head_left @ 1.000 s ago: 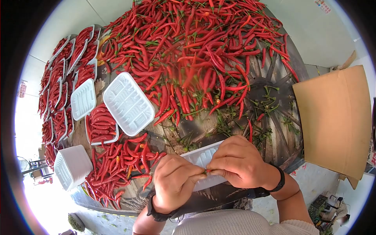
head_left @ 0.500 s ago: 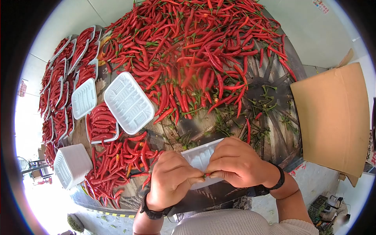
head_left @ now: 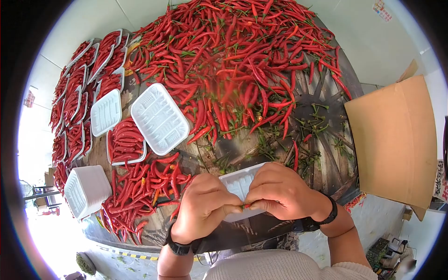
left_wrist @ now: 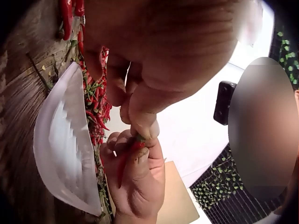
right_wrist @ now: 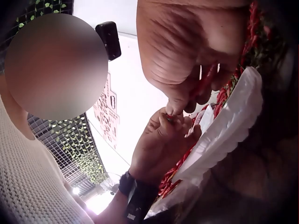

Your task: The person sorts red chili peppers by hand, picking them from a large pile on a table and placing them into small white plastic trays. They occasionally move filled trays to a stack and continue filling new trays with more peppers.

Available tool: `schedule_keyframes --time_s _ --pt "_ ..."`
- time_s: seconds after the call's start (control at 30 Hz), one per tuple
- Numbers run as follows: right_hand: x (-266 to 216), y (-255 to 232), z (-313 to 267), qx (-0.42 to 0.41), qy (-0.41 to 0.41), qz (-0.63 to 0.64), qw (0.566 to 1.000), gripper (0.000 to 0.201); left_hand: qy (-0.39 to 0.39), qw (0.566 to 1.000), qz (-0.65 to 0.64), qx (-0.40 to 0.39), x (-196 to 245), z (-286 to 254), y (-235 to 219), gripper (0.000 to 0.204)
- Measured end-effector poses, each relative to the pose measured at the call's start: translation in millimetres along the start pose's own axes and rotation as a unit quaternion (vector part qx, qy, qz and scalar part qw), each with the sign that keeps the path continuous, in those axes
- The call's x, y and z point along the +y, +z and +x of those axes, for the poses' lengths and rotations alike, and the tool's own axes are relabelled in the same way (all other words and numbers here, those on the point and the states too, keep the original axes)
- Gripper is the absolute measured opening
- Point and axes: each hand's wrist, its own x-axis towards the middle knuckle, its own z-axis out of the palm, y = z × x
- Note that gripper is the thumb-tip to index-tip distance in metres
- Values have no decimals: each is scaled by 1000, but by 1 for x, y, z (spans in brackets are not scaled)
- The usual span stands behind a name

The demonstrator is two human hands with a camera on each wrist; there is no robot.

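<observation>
In front of the body, my two hands meet over a white plastic tray (head_left: 239,183) near the table's edge. Between the thumb and fingers of my right hand (head_left: 282,193) is a red chili pepper (left_wrist: 122,169), its body lying along the palm in the left wrist view. My left hand (head_left: 205,205) pinches the chili's green stem end (left_wrist: 141,138), fingertips close against those of the right hand. From the head, only a small bit of the chili shows between the fingertips. The hands cover part of the tray.
A big heap of red chilies (head_left: 224,51) with stems covers the table's far side. A smaller pile (head_left: 140,196) lies left, near stacked trays (head_left: 86,191), two loose trays (head_left: 161,119) and several filled ones (head_left: 72,102). Loose green stems (head_left: 317,119) lie right, by a cardboard box (head_left: 396,144).
Both hands keep their pinch on the chili over the tray, with only small shifts of the fingers. The head view has turned slightly, so the trays at left appear a little further right.
</observation>
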Motion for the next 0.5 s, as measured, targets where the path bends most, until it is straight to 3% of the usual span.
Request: schedule_keyframes --time_s 0.3,0.4,0.5 --pt "-1 4 2 12 13 27 999 17 -27 999 -22 -22 2 1 -5 13" --pt "-4 4 1 14 25 4 1000 18 -41 999 5 12 4 0 -3 12" --pt "-4 6 -2 5 30 -34 999 19 -128 977 25 167 1 -4 -7 11"
